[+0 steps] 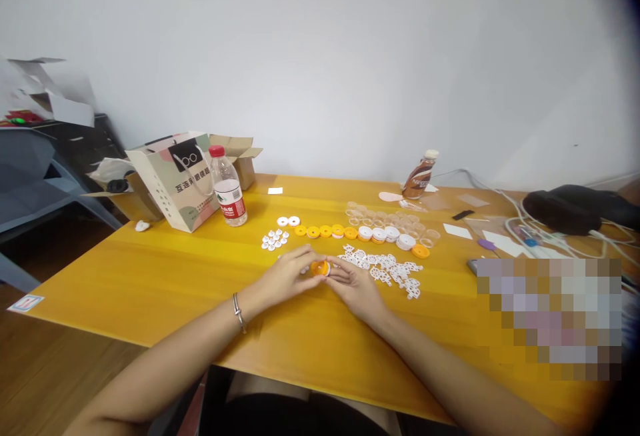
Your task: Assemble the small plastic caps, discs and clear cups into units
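Between my two hands is a small round orange plastic piece with a white part at its right side. My left hand grips it from the left, thumb below and fingers above. From the right, my right hand pinches the same piece. Just beyond lies a row of orange discs and white discs. White flat gear-like parts are spread to the right of my right hand. Small white knobbed pieces sit past my left hand, with two white rings behind them.
Clear plastic rings stand behind the disc row. A water bottle and paper bag are at the left. A brown drink bottle stands at the back. Cables and a pixelated area are at the right.
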A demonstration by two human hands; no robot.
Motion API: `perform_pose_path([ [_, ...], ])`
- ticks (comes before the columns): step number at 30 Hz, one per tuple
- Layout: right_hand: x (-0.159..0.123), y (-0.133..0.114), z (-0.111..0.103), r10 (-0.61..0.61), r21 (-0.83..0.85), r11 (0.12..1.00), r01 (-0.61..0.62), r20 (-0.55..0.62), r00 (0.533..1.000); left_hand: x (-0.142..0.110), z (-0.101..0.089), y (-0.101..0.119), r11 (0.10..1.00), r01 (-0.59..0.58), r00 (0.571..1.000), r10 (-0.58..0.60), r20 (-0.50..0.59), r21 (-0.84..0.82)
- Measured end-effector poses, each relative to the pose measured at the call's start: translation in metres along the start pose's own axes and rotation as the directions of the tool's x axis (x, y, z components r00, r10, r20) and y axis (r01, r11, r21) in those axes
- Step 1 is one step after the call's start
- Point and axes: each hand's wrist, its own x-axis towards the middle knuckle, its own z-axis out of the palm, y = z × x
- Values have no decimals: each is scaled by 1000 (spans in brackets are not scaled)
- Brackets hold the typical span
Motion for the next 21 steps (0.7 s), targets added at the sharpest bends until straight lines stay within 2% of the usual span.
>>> perform_pose_path([
  [3,0,1,2,1,-2,1000,-1,24,1000,0,-1,0,998,31,999,-30,9,-48],
  [6,2,-3,-2,16,-34,999,-13,94,995,1,-1,-1,999,41,999,-41,-2,-14],
  [9,9,-17,-26,100,-186,981,-58,223,970,0,0,2,999,33,999,-33,8,37],
  [10,12,-24,-39,137,-279,957,-79,193,972,-1,0,3,999,17,999,-19,33,47],
  [11,14,-31,-53,149,-385,917,-101,98,984,-1,1,4,998,-4,998,0,68,57],
  [13,17,-42,-84,154,-636,757,-150,-50,987,-2,3,6,996,-50,987,38,155,74],
  [15,17,-49,-109,212,-777,594,-210,-100,972,-4,7,8,992,-93,971,71,227,89],
  [18,13,-50,-126,323,-825,512,-239,-73,944,-7,13,11,984,-148,952,115,285,97],
  [21,11,-44,-125,383,-844,474,-249,-57,922,-8,14,14,981,-176,944,147,295,76],
])
